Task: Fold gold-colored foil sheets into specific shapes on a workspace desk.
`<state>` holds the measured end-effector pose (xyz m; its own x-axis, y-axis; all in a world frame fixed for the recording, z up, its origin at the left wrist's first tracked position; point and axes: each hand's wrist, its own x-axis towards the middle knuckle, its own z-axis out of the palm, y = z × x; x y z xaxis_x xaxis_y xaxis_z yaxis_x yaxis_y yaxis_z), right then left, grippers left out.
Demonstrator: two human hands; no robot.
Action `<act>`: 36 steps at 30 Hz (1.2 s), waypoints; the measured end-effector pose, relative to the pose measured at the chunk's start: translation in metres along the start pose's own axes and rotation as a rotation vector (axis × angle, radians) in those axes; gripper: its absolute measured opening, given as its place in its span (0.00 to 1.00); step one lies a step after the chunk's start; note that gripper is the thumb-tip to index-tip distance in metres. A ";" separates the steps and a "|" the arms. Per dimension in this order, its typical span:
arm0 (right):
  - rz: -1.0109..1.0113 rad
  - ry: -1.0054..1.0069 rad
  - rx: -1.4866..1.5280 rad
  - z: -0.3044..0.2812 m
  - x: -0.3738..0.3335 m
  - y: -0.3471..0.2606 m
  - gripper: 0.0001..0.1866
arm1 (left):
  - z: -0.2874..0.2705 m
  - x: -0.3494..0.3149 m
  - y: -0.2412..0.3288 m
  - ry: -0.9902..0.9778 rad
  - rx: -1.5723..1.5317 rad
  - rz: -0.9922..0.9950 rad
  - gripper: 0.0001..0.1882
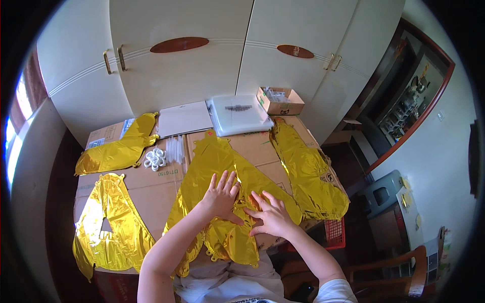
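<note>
A flat gold foil balloon [209, 161] lies in front of me, its near part bunched and hanging toward my lap. My left hand [221, 197] rests on it with fingers spread. Beside it, my right hand [273, 214] lies on the foil's right part, fingers apart. Neither hand grips anything that I can see; the foil under the palms is hidden. At the left is an A-shaped gold foil balloon [113, 222], with another gold foil balloon [118, 151] behind it. A long gold foil balloon [308, 174] stretches along the right side.
Cardboard [164, 187] covers the table. Toward the back are white ribbon rolls [155, 158], clear straws [176, 150], a pale flat board [185, 119], a stack of clear plastic bags [237, 116] and an open carton [281, 103]. Cabinets [182, 76] stand behind; a red basket [334, 233] is below right.
</note>
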<state>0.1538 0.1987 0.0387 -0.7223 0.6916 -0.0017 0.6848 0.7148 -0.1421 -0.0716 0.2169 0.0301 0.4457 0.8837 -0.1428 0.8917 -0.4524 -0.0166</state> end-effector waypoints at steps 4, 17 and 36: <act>0.018 -0.044 -0.012 0.000 0.003 0.001 0.43 | -0.002 0.000 0.000 -0.013 -0.003 0.002 0.70; -0.208 0.234 0.102 0.002 -0.009 -0.001 0.29 | 0.001 0.000 -0.001 0.002 0.002 0.001 0.71; -0.252 0.370 0.193 0.012 -0.023 -0.003 0.11 | -0.005 -0.001 0.001 -0.019 -0.008 -0.003 0.71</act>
<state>0.1670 0.1798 0.0270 -0.7562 0.5149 0.4037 0.4373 0.8567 -0.2736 -0.0705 0.2163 0.0348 0.4418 0.8823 -0.1620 0.8935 -0.4490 -0.0087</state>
